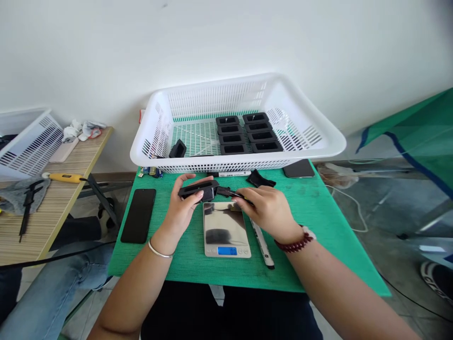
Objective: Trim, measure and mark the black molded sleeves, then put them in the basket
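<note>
My left hand [183, 204] is closed around a black hollow rectangular part [208, 191], tilted above the table. In my right hand [268, 208] is a slim dark tool [231, 192], its tip at or close to the part's right end; its exact kind is hard to make out. Just below both hands lies a digital scale [226, 226] with a shiny plate and a lit blue display reading about 0.0. A white marker pen [263, 245] rests right of the scale, under my right hand. A black crumpled piece [261, 179] lies behind that hand.
A white plastic basket [237, 163] at the back holds several similar black parts [231, 139] in two columns. Phones [138, 216] lie at the green table's left and back right [299, 168]. Another marker [233, 174] lies before the basket. Calipers [28, 205] rest on a side table; a person's leg shows lower left.
</note>
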`<state>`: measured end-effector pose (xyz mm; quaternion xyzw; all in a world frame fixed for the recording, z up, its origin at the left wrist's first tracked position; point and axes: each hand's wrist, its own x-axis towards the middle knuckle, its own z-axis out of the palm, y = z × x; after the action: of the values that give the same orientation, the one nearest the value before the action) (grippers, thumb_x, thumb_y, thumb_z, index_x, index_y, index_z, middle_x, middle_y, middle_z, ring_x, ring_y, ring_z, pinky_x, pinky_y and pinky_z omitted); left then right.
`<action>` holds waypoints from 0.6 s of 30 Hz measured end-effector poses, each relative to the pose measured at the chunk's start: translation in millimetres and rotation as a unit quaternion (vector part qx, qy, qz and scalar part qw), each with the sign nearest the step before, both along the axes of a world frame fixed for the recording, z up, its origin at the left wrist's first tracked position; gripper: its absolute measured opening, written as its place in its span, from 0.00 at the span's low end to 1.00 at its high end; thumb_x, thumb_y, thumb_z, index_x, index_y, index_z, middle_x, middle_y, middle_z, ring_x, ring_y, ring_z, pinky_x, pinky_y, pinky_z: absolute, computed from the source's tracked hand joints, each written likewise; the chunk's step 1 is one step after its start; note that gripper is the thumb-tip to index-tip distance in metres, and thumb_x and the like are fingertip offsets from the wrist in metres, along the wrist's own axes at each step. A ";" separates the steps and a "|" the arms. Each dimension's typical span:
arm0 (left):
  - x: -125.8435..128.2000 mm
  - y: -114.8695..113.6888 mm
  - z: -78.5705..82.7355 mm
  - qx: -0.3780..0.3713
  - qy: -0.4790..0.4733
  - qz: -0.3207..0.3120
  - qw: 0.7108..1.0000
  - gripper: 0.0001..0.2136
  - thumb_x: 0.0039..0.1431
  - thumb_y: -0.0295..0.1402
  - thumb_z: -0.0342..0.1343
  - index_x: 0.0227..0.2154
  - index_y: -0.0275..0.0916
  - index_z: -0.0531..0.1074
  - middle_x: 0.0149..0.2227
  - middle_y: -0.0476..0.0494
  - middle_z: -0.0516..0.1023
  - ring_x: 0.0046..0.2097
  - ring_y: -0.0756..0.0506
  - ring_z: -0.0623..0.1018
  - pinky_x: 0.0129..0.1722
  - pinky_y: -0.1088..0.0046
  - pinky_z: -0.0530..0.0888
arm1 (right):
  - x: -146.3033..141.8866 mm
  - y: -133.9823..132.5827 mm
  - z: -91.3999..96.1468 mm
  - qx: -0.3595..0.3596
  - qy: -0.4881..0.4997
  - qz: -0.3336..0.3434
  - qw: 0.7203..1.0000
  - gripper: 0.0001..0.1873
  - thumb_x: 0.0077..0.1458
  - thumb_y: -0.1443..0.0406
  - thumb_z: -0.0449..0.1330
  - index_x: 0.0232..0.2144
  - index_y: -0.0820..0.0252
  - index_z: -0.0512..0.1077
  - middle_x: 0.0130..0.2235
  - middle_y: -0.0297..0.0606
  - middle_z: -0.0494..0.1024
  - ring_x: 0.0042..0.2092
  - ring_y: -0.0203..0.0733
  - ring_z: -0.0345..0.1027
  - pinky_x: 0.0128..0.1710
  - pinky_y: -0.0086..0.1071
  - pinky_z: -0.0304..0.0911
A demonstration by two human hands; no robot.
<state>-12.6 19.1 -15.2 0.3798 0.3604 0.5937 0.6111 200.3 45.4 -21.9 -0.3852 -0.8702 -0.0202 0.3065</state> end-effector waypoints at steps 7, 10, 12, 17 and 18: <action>-1.8 -0.3 -0.9 -0.003 -0.003 -0.023 1.000 0.14 0.56 0.30 0.59 0.43 0.42 0.61 0.47 0.38 0.79 0.49 0.40 0.78 0.46 0.62 0.75 | -0.3 -0.9 -0.3 0.000 0.013 0.010 1.000 0.18 0.64 0.58 0.50 0.31 0.62 0.74 0.22 0.34 0.74 0.23 0.34 0.59 0.26 0.31 0.49; -2.3 -0.4 -2.0 -0.008 0.001 -0.032 0.999 0.14 0.56 0.31 0.59 0.42 0.41 0.61 0.46 0.38 0.79 0.49 0.39 0.79 0.44 0.62 0.76 | 0.1 -1.2 -0.3 -0.008 0.018 0.013 1.000 0.19 0.65 0.58 0.50 0.30 0.61 0.74 0.23 0.35 0.75 0.23 0.34 0.59 0.26 0.31 0.49; -1.9 -0.4 -2.6 -0.009 0.004 -0.028 1.000 0.14 0.55 0.32 0.60 0.41 0.41 0.61 0.45 0.38 0.80 0.49 0.38 0.79 0.42 0.63 0.77 | 0.2 -1.5 -0.1 -0.007 0.019 0.012 1.000 0.20 0.65 0.57 0.49 0.29 0.62 0.73 0.22 0.34 0.73 0.22 0.34 0.58 0.25 0.31 0.48; 0.4 -0.9 -2.0 -0.007 0.013 -0.011 1.000 0.15 0.54 0.33 0.61 0.39 0.41 0.61 0.44 0.38 0.80 0.46 0.38 0.80 0.41 0.62 0.77 | -0.1 -2.0 -0.7 -0.018 0.002 0.001 1.000 0.23 0.65 0.56 0.47 0.27 0.63 0.72 0.18 0.33 0.67 0.21 0.34 0.55 0.24 0.31 0.45; 0.9 -1.1 -1.6 -0.006 0.014 -0.012 1.000 0.14 0.54 0.33 0.61 0.39 0.41 0.61 0.44 0.38 0.81 0.46 0.38 0.80 0.41 0.62 0.78 | -0.3 -2.0 -1.0 -0.022 -0.002 -0.002 1.000 0.24 0.65 0.55 0.46 0.27 0.63 0.72 0.18 0.33 0.66 0.21 0.33 0.55 0.23 0.31 0.44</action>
<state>-11.7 18.0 -16.7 0.3885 0.3676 0.5791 0.6153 200.0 43.4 -22.9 -0.3931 -0.8704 -0.0026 0.2964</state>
